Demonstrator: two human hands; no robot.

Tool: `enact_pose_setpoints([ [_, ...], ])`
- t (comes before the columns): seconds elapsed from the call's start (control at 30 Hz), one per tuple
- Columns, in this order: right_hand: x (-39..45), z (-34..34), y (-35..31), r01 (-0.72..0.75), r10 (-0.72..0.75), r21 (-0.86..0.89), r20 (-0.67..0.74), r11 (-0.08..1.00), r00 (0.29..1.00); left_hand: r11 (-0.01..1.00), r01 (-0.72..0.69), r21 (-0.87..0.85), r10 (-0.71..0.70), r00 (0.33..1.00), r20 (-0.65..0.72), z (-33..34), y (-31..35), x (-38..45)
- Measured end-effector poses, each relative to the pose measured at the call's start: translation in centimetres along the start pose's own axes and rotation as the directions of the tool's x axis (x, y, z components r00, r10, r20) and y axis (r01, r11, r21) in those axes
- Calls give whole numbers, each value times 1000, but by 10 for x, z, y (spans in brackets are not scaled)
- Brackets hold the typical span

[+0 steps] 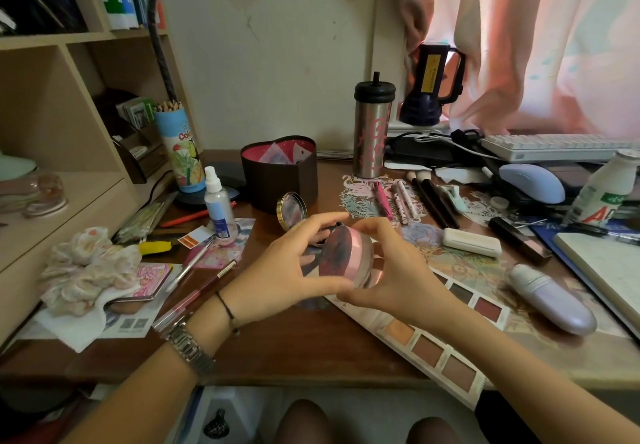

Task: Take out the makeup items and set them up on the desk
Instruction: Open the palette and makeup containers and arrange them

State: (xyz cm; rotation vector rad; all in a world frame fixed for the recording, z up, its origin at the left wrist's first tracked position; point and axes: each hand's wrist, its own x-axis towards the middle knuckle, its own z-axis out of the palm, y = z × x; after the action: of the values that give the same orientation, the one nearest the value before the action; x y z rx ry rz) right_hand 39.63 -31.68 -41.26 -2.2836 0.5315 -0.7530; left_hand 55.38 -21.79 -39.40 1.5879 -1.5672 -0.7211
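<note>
Both hands hold a round pink powder jar (pixel 343 258) just above the desk's middle. My left hand (pixel 287 270) curls round its left side and my right hand (pixel 398 270) curls round its right side. Behind the jar an open gold compact (pixel 291 211) stands on edge. A heart-shaped brown box (pixel 280 176) with a pink lining sits further back. Brushes and pencils (pixel 419 201) lie in a row to the right. An eyeshadow palette (pixel 446 350) stretches along the desk's front right, partly under my right forearm. A lilac tube-shaped case (pixel 550 299) lies at the right.
A spray bottle (pixel 218 201), crayon tube (pixel 178 149), pens and a scrunchie (pixel 86 263) crowd the left side. A steel tumbler (pixel 372 131), keyboard (pixel 557 145), mouse (pixel 531 182), milk bottle (pixel 602 190) and notebook (pixel 606 270) fill the back and right. Shelves (pixel 52 114) rise at the left.
</note>
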Motion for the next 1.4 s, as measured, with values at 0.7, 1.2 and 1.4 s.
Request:
enact_pose_setpoints([
  [0.7,-3,5,-3,-27,24,43,57,999,998,989,100,105,-95,994,-51,-10,1,3],
  [1.2,-3,1,-5,-33,32,19,49,999,998,988,33,152,-41,998,49,-11,7,0],
  [1.4,-4,5,-5,-28,27,47,21,998,999,978,190,85,-179,976,-126,-10,3,2],
])
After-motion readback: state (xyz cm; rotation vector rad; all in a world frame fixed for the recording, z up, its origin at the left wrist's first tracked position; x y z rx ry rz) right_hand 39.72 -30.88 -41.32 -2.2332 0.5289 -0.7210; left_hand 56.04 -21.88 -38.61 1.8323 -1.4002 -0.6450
